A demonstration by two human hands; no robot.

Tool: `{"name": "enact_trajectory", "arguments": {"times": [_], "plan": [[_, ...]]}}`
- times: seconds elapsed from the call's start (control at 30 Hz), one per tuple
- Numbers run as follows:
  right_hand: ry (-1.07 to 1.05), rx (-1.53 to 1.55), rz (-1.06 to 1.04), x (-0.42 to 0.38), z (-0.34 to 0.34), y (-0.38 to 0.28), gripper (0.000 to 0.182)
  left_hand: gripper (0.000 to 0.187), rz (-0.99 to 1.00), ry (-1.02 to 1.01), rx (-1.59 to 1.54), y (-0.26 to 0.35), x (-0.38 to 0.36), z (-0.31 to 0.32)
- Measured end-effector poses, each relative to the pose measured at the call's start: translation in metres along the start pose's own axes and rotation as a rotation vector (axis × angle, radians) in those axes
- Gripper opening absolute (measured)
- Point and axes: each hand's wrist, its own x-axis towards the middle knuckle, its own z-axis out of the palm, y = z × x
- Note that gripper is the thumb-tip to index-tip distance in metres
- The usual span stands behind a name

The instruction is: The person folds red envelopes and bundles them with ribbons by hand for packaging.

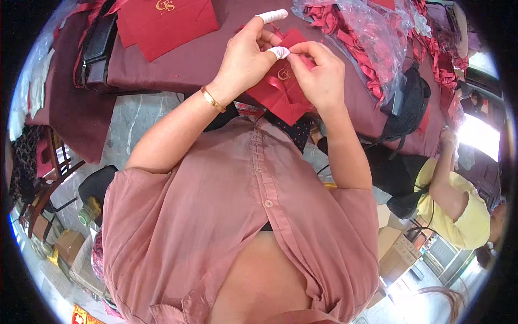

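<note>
A red paper piece with a gold emblem (pixel 264 93), shaped like a small gift bag or folded envelope, lies tilted at the table's near edge under both hands. A shiny red ribbon (pixel 276 82) lies across it. My left hand (pixel 249 53) reaches over its far left side, white tape on the thumb and a raised finger. Its taped thumb tip meets the fingertips of my right hand (pixel 321 75) at the paper's upper part. The right hand's thumb and forefinger are pinched together there. What the fingertips grip is too small to make out, possibly ribbon.
More red paper pieces with a gold emblem (pixel 175 27) lie at the far left of the maroon-covered table (pixel 156 73). Clear plastic with bundled red ribbons (pixel 356 40) covers the far right, beside a black bag (pixel 407 105). A person in a yellow top (pixel 464 210) sits at right.
</note>
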Motion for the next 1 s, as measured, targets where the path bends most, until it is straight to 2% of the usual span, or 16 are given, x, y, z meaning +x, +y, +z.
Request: {"name": "enact_trajectory", "arguments": {"times": [0.07,0.17,0.27,0.4,0.47,0.57,0.7,0.83,0.93,1.0], "plan": [[-0.024,-0.026,0.102,0.001,0.0,0.002,0.013,0.066,0.129,0.017,0.078,0.002,-0.003,0.001],[-0.109,-0.047,0.225,0.008,-0.008,-0.006,0.015,0.066,0.201,0.038,0.142,0.004,-0.007,0.003],[-0.197,-0.142,0.264,0.016,-0.015,-0.01,0.017,0.065,0.206,0.039,0.157,0.002,-0.008,0.004],[-0.26,-0.145,0.233,0.019,-0.022,-0.008,0.016,0.066,0.103,-0.046,0.057,0.001,-0.007,-0.002],[-0.29,-0.123,0.218,0.018,-0.026,-0.007,0.016,0.067,0.023,-0.148,-0.173,-0.004,-0.005,-0.004],[-0.352,-0.092,0.205,0.019,-0.029,-0.001,0.019,0.068,-0.025,-0.202,-0.291,-0.003,-0.004,-0.008],[-0.27,-0.087,0.151,0.017,-0.028,0.002,0.016,0.071,-0.07,-0.18,-0.303,0.002,-0.007,-0.011],[-0.309,-0.196,0.226,0.02,-0.032,-0.011,0.015,0.078,0.03,-0.22,-0.19,-0.002,-0.009,-0.006],[-0.288,-0.274,0.193,0.019,-0.03,-0.01,0.013,0.073,0.05,-0.19,-0.156,-0.001,-0.014,-0.002],[-0.258,-0.32,0.141,0.017,-0.029,-0.011,0.012,0.063,0.093,-0.169,0.002,0.002,-0.016,-0.002]]}}
